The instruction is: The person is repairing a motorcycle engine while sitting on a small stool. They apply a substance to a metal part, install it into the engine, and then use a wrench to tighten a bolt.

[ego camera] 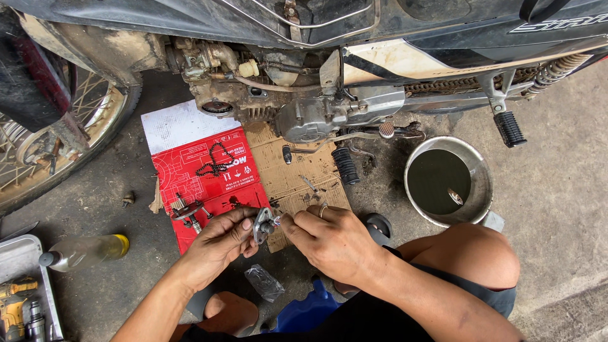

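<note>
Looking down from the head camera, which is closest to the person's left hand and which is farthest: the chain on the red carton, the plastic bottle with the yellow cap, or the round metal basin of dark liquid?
From the left hand:
1. The black loop of chain, just above it on the flattened red cardboard carton.
2. The clear plastic bottle with the yellow cap, lying on the floor to its left.
3. The round metal basin of dark liquid, far right, beyond the right hand.

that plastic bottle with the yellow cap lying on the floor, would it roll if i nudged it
Probably yes: the bottle lies on its side on bare concrete, round-bodied. It looks mostly empty, so likely light and easily shifted. Its clear plastic may feel slick if oily.
</note>
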